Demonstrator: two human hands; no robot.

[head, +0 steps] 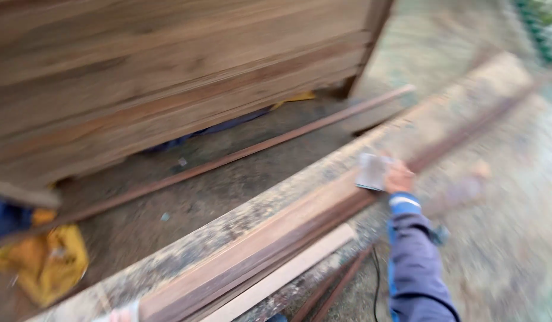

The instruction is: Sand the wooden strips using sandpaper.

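Sandpaper sheet [372,172] in right hand [399,177] on plank [276,226]

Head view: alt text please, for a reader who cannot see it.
A right hand in a blue sleeve presses a grey sanding pad onto long wooden planks lying on a rough bench. A wooden panel stands behind; a yellow cloth lies on the ground. The picture is blurred.

The person's right arm wears a long, dark blue-grey sleeve [416,262] with brighter blue trim. A pale band circles its cuff [404,201] at the wrist.
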